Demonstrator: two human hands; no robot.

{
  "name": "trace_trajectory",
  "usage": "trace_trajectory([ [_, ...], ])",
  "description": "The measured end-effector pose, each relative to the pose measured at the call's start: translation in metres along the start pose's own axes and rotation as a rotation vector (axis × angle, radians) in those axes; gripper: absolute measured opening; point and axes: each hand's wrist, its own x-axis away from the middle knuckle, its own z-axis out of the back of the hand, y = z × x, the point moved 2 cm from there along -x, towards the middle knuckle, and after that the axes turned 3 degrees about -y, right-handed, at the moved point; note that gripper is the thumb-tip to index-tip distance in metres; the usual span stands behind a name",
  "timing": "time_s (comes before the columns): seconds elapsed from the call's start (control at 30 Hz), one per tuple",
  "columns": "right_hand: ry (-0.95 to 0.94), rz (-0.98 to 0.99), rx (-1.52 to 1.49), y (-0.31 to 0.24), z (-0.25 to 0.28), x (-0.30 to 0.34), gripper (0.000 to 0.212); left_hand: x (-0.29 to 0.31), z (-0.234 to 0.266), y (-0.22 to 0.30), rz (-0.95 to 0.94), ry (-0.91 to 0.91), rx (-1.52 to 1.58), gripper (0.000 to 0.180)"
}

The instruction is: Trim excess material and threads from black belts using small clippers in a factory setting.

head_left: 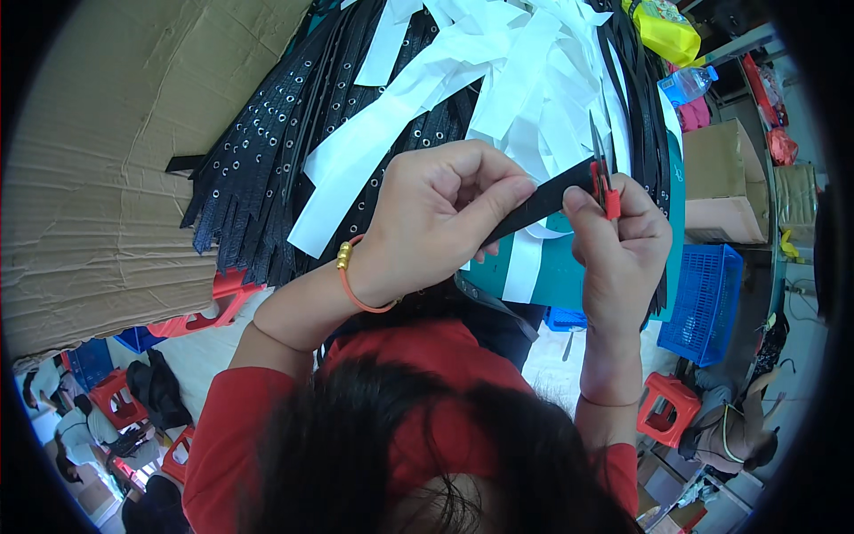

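My left hand (pixel 449 209) is closed, thumb and fingers pinching a black fabric strip (pixel 547 198) that stretches to the right. The strip's other end reaches my right hand (pixel 623 236), whose thumb lies against it. That hand is also closed around small red-handled scissors (pixel 608 191), their thin blades pointing away from me beside the strip's end. Under and beyond both hands lie loose white strips (pixel 525 98), heaped over many black straps with metal eyelets (pixel 276 133). My fingers partly hide the strip and the scissors' handle.
A large cardboard sheet (pixel 98 178) stands at the left. To the right are a teal table surface (pixel 556 267), a blue plastic basket (pixel 703 303), a cardboard box (pixel 725 178), a water bottle (pixel 687 85) and a red stool (pixel 667 408). Other people sit farther off.
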Motion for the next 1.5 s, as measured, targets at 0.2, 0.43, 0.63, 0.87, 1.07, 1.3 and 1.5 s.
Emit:
trace_trajectory([
  [0.2,0.007,-0.045,-0.067,0.007,-0.002,0.002,0.011,0.004,-0.001,-0.013,-0.111,0.057,-0.082,0.010],
  [0.43,0.017,-0.044,-0.070,0.013,0.004,-0.001,0.009,0.003,-0.002,-0.008,0.018,0.048,0.272,0.017],
  [0.63,-0.041,-0.037,0.074,0.010,0.002,-0.003,0.012,0.003,0.001,-0.017,0.045,-0.006,0.093,0.014],
  [0.87,-0.071,0.259,0.741,-0.001,0.018,0.016,0.026,-0.002,0.002,-0.029,0.049,0.033,0.074,0.006],
  [1.07,-0.036,0.392,1.045,-0.011,0.015,0.027,0.030,-0.004,-0.004,-0.038,-0.028,-0.003,-0.036,0.004],
  [1.3,-0.062,0.436,1.089,-0.006,0.010,0.025,0.028,-0.002,-0.002,-0.041,-0.099,0.070,-0.157,0.003],
  [1.5,-0.108,0.516,1.121,-0.001,0.007,0.021,0.028,-0.001,0.000,-0.041,-0.129,0.089,-0.223,0.002],
])
